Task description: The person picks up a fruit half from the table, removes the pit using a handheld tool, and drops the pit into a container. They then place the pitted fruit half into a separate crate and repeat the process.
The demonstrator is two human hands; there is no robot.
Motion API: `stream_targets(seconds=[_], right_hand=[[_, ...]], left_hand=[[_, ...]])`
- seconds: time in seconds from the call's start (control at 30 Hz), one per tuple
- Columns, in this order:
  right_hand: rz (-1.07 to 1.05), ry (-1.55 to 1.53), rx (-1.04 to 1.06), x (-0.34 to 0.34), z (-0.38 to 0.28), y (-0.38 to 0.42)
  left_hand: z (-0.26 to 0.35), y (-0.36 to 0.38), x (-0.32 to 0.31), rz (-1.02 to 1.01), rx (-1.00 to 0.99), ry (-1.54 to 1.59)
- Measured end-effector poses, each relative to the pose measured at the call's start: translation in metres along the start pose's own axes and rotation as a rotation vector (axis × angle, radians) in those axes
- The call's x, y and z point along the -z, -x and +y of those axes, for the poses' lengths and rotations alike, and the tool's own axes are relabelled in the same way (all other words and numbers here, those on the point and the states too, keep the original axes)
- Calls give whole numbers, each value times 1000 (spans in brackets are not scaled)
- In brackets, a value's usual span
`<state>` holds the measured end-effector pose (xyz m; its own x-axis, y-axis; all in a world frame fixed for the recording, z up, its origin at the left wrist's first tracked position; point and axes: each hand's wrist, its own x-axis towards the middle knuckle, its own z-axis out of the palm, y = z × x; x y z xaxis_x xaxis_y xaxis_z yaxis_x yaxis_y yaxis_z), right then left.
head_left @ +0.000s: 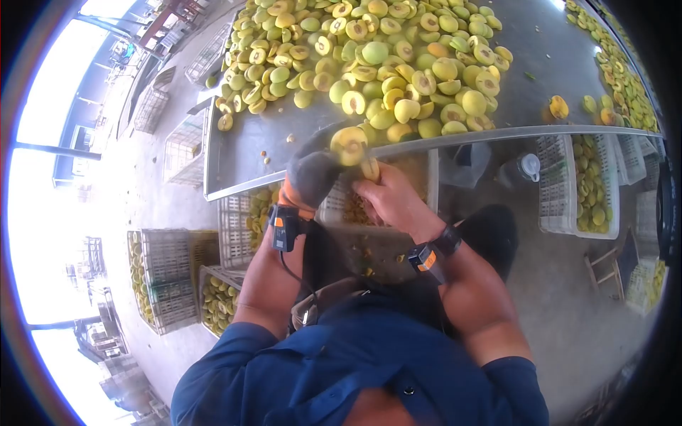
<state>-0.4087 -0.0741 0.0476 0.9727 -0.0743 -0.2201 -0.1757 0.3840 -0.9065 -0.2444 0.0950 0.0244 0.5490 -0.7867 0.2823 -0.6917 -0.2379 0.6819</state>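
My left hand (pixel 312 174), in a dark glove with an orange cuff, is closed around a yellow-green stone fruit half (pixel 349 145). The brown pit hollow of that half faces up. Bare and with its fingers curled, my right hand (pixel 391 195) is right beside it. A blurred yellowish piece (pixel 370 169) shows at the right fingertips, and I cannot make out what it is. Both hands are at the near edge of a metal table (pixel 256 138). Just beyond them lies a large heap of halved stone fruit (pixel 376 71).
Under the table edge stands a crate (pixel 433 177) with small brownish bits in it. Fruit-filled crates (pixel 163 284) stand at the left, and another crate (pixel 558 188) at the right. A clear jug (pixel 522 170) is on the floor. More fruit (pixel 625 78) lies along the table's right side.
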Motion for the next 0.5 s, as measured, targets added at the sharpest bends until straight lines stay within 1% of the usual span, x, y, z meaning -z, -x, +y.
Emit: stream_targets(seconds=[0.03,0.13,0.17,0.23,0.27,0.33,0.37,0.43,0.5], right_hand=[[10,4,6,0,0,1],[-76,-134,-165,6,9,2],[-77,-116,-177,7,7,4],[-78,-77,-194,8,0,6],[-52,-2,-122,8,0,6],[-3,142,24,7,5,6],[43,235,168,6,7,3],[144,423,436,8,16,4],[117,530,376,13,20,4]], left_hand=[[10,-1,-2,-1,81,213],[43,-3,-6,86,336,876],[51,-3,-6,119,428,1099],[54,-2,-5,90,324,850],[53,-1,-5,81,274,724],[44,6,-10,92,365,1012],[40,7,-10,93,408,1153],[47,9,-10,78,454,1191],[44,11,-11,65,498,1216]])
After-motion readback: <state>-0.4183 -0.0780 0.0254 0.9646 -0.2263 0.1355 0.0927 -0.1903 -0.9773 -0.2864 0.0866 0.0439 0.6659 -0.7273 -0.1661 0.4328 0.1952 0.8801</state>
